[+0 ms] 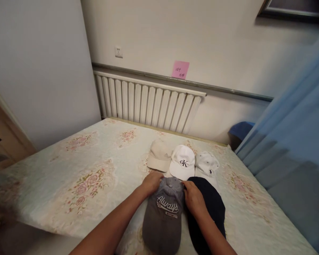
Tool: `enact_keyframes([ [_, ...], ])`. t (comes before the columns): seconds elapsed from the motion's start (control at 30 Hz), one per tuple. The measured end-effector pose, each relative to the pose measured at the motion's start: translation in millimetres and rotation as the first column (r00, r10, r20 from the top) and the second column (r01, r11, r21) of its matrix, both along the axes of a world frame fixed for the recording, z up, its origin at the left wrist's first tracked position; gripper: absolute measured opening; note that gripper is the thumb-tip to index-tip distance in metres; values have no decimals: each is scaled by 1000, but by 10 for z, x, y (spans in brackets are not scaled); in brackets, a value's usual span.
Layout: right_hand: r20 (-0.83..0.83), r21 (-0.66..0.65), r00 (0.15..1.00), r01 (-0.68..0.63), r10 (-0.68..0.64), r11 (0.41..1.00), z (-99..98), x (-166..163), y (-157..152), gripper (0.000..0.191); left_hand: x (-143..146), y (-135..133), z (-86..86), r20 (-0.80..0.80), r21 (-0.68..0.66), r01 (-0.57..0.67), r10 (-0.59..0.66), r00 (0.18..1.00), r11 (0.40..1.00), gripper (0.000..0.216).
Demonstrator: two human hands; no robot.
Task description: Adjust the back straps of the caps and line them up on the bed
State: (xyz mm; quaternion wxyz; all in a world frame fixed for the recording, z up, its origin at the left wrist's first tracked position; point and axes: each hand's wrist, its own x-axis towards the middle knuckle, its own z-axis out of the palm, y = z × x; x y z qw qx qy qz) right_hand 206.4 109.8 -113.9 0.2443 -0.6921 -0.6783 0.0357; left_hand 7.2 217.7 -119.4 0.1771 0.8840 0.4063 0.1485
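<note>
A grey baseball cap [163, 223] with "Always" lettering lies on the bed with its brim toward me. My left hand [152, 182] grips the far left side of its crown. On the far right side, my right hand [193, 196] has its fingers closed on the same cap. Partly under my right forearm lies a black cap [212, 202]. Beyond the grey cap stand three pale caps in a row: a beige cap [158, 154], a white cap [181, 156] with a dark letter logo, and an off-white cap [206, 163] with a small dark emblem.
The bed [50, 177] has a pale floral cover. A white radiator [149, 101] runs along the wall behind it, below a pink note [180, 69]. Blue curtain [289, 148] hangs at the right, near a dark blue object [240, 132]. A grey panel [42, 71] stands left.
</note>
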Motion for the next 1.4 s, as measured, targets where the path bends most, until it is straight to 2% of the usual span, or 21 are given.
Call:
enact_keyframes([
  [0.1, 13, -52, 997, -76, 76, 996, 2, 28, 69, 45, 86, 107, 27, -103, -54, 81, -86, 991, 995, 25],
  [0.17, 30, -74, 994, -98, 101, 992, 1, 17, 75, 42, 132, 144, 38, -161, -84, 91, -104, 982, 992, 22],
  [0.37, 68, -70, 996, -58, 63, 996, -10, -54, 53, 20, 201, 173, 54, -273, -138, 35, -72, 959, 990, 15],
  [0.7, 99, 34, 995, -22, 18, 999, -66, -87, 10, 19, 114, 191, 117, -350, -255, 8, -100, 931, 967, 25],
  [0.83, 94, 28, 995, -33, 30, 999, -67, -104, 11, 20, 118, 182, 103, -376, -268, 8, -112, 920, 963, 24],
  [1.03, 111, 0, 993, -35, 35, 999, -76, -103, 17, 20, 131, 162, 16, -389, -211, 58, -138, 911, 976, 19],
  [1.4, 150, 48, 988, -44, 36, 998, -187, -109, 44, 20, 154, 207, -309, -309, -141, 188, -224, 924, 972, 13],
])
